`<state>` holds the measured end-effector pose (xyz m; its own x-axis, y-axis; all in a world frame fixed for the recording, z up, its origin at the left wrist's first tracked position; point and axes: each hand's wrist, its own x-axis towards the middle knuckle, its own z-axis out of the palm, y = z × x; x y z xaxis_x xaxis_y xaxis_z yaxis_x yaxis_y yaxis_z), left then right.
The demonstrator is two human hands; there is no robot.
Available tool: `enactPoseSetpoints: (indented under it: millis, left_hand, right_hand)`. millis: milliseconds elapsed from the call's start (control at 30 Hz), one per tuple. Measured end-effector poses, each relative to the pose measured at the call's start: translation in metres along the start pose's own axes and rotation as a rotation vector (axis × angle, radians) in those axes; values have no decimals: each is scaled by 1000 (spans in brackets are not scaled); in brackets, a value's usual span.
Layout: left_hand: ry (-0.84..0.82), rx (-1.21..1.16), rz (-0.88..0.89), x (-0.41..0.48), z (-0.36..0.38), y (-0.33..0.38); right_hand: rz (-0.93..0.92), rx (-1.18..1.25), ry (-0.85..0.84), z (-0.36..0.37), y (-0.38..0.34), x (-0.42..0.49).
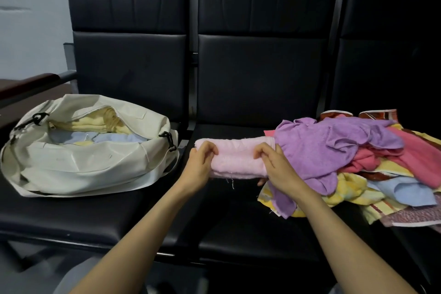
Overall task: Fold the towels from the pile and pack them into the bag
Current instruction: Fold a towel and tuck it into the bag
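Note:
A folded light pink towel [235, 159] lies across the middle black seat. My left hand [201, 162] grips its left end and my right hand [274, 164] grips its right end, thumbs on top. To the right lies the pile of loose towels [372, 164]: a purple one [319, 148] on top, then deep pink, yellow, light blue and patterned ones. On the left seat sits a cream bag [83, 167] with its zip open, and folded yellow and light blue towels [100, 131] show inside.
Three joined black padded seats [250, 222] with tall backrests stand against a pale wall. A dark red armrest [28, 82] sticks out at the far left. The pile spills over the gap onto the right-hand seat.

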<state>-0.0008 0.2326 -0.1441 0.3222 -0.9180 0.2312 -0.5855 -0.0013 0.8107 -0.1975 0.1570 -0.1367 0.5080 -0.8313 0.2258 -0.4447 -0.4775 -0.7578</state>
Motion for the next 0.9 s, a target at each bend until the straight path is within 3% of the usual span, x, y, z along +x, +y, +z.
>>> enactPoseSetpoints:
  millis: [267,433,567,700,900]
  left_hand:
    - [-159,43,-54,-1,-21,-12]
    - [-71,125,-40,16,-85,-26]
    - [122,212,-6,39,-165,-56]
    - [250,337,-98,65,-242,-103]
    - [280,554,-202,88,-310,-163]
  right_hand:
    - [2,-90,-51,22,-1,9]
    - [-86,-102,-67,59,-39,45]
    - [-195,-95,-149,104,-103,104]
    - [-240,-107,-244,169,-166,158]
    - [-182,-77,-391,263,-213,209]
